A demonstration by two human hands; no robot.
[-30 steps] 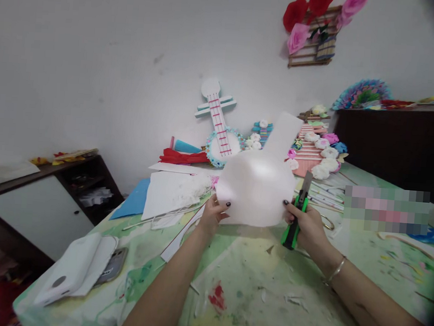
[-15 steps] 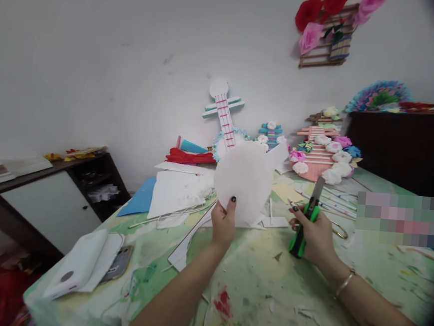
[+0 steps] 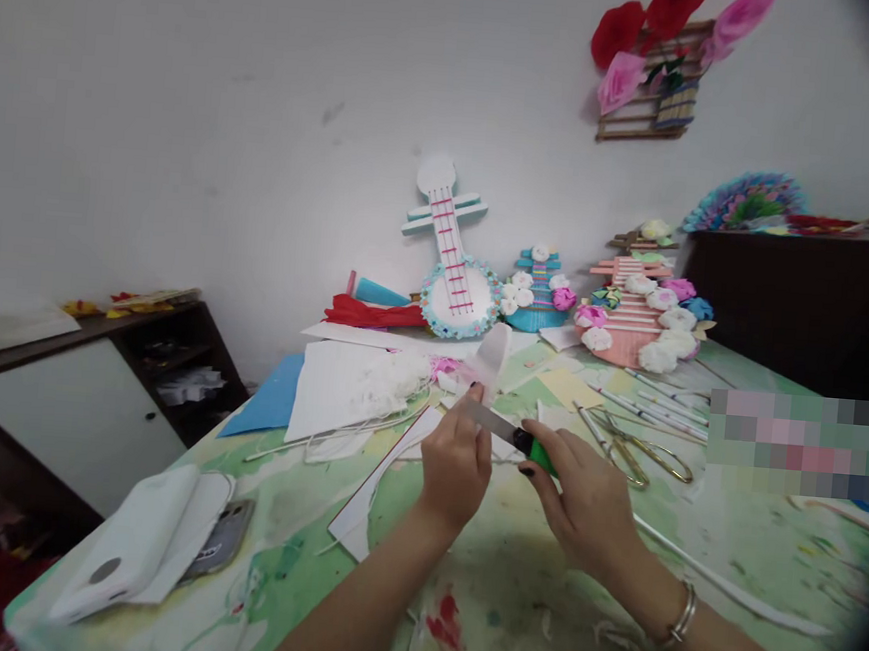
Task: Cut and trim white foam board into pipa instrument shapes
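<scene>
My left hand is closed round the lower end of a white rounded sheet, probably card or foam board, which is tilted so that only a narrow part shows. In my right hand is a green and black utility knife, its wide blade pointing left. The blade reaches the fingers of my left hand, just below the sheet; whether it touches the edge is hidden. Behind the hands a white lute-like craft model leans on the wall.
Gold-handled scissors and several pens lie to the right, a white strip nearer me. White sheets and a blue sheet lie at left, a phone in front. Decorated models stand at the back right.
The white rounded sheet has turned from facing me to nearly edge-on. My right hand has brought the knife leftward, from upright to pointing at my left hand.
</scene>
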